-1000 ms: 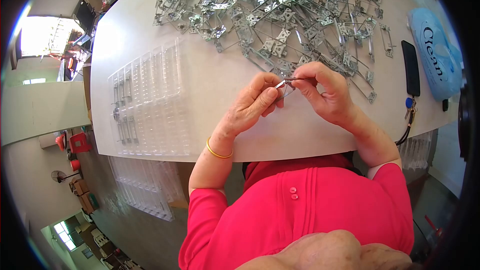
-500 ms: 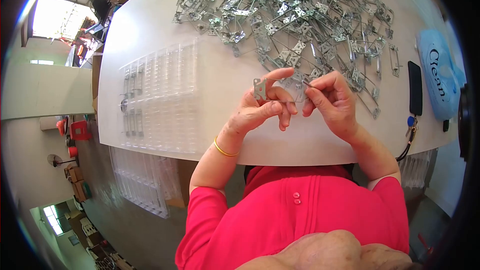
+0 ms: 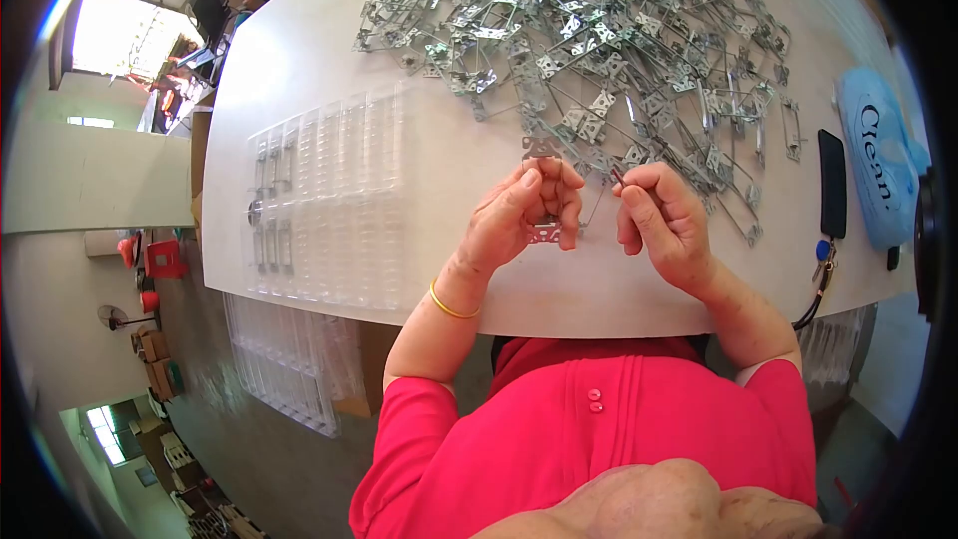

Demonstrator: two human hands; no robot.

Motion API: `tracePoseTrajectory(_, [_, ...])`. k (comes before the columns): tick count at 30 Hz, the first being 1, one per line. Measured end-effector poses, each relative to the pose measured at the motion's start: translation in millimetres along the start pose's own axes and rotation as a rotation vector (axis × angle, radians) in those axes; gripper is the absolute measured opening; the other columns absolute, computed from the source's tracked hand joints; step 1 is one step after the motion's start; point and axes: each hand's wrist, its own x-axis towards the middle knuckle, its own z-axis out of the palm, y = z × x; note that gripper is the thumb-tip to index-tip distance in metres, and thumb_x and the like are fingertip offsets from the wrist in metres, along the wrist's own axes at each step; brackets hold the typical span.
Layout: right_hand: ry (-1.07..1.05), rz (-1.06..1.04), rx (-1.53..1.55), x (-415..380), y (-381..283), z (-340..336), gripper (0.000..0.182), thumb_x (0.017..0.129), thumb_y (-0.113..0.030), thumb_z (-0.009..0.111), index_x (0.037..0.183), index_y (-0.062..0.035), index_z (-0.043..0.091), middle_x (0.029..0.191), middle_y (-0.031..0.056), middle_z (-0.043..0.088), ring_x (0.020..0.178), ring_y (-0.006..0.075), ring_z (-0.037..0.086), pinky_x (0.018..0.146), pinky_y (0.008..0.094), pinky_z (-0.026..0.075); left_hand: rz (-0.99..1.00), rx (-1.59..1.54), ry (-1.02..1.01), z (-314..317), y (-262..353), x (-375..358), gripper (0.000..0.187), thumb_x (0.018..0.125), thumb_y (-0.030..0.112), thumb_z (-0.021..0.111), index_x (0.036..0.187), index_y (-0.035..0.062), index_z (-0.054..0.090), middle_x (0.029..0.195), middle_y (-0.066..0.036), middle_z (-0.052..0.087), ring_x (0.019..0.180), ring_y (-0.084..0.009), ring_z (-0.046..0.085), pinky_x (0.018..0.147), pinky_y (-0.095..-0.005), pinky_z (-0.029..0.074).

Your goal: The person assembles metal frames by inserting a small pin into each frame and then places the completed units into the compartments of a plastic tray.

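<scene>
My left hand [image 3: 514,212] is closed around a metal bracket [image 3: 542,147]. One flat, perforated end plate stands out above the fingers, and another shows below them; the fingers hide its middle. Close by on the right, my right hand [image 3: 667,218] pinches thumb against forefinger on a thin, dark, rod-like piece [image 3: 618,177]. Its kind is too small to tell. Beyond both hands lies a large heap of similar metal brackets [image 3: 599,30], with thin rods and punched plates tangled together.
Left on the white table [image 3: 449,284] is a clear plastic tray [image 3: 339,200] with several brackets in its left slots. At the right lie a black phone-like slab [image 3: 831,185], keys on a strap [image 3: 822,265] and a blue "Clean" pack [image 3: 878,155]. More clear trays [image 3: 289,369] sit below table level.
The bracket in my left hand has turned from lying sideways to standing lengthwise, and the fingers have curled round it. My right hand keeps its pinch, slightly farther from the left.
</scene>
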Motion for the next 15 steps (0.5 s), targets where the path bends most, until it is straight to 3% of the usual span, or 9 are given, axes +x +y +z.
tracePoseTrajectory(6, [-0.016, 0.123, 0.013, -3, -7, 2, 0.010, 0.107, -0.013, 0.049, 0.107, -0.0043, 0.054, 0.067, 0.0012, 0.059, 0.052, 0.0041, 0.052, 0.048, 0.0208, 0.042, 0.067, 0.477, 0.052, 1, -10, -3, 0.049, 0.111, 0.040, 0.034, 0.118, -0.0027, 0.058, 0.074, -0.007, 0.057, 0.061, -0.0127, 0.051, 0.058, -0.0265, 0.042])
tracePoseTrajectory(13, [-0.042, 0.197, 0.011, -2, -7, 2, 0.010, 0.107, -0.014, 0.048, 0.106, -0.0055, 0.053, 0.067, 0.0003, 0.060, 0.052, 0.0045, 0.054, 0.047, 0.0209, 0.042, 0.112, 0.592, 0.027, 2, -14, -2, 0.042, 0.111, 0.035, 0.040, 0.115, -0.0013, 0.059, 0.075, -0.002, 0.055, 0.063, -0.0092, 0.048, 0.059, -0.0251, 0.042])
tracePoseTrajectory(15, [-0.045, 0.213, 0.024, -2, -6, 2, 0.010, 0.107, -0.014, 0.048, 0.106, -0.0056, 0.053, 0.067, 0.0002, 0.060, 0.052, 0.0045, 0.054, 0.046, 0.0208, 0.043, 0.104, 0.674, -0.016, 0, -14, -1, 0.041, 0.111, 0.032, 0.040, 0.120, -0.0019, 0.060, 0.076, -0.003, 0.054, 0.064, -0.0093, 0.047, 0.058, -0.0251, 0.039])
